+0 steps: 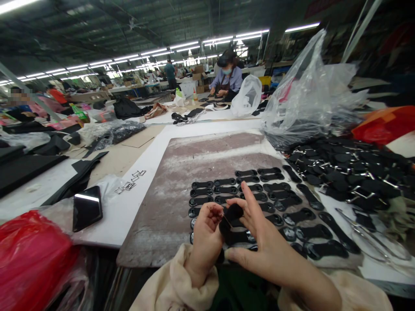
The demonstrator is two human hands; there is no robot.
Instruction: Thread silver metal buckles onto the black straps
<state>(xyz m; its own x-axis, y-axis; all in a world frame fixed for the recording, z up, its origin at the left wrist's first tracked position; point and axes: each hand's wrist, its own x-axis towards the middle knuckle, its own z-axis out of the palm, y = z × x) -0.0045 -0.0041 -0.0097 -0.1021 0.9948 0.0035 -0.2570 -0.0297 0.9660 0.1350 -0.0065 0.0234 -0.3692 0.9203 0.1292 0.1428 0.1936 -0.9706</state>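
Observation:
My left hand (205,235) is closed, its fingertips pinching a small black strap tab (234,212) with a thin metal buckle at its edge. Close on the right, my right hand (267,239) is open, its index finger raised and its thumb well apart. Some of its fingers are beside or behind the tab; whether they touch it I cannot tell. Below both hands, rows of flat black tabs (304,216) with shiny, wet-looking ends lie on a brownish board (155,185). My hands hide part of those rows.
Loose metal buckles (129,186) and a phone (87,209) lie left of the board. At right are a heap of black tabs with buckles (337,168), a long metal tool (369,235) and a clear plastic bag (308,99). A co-worker (227,77) sits across the table.

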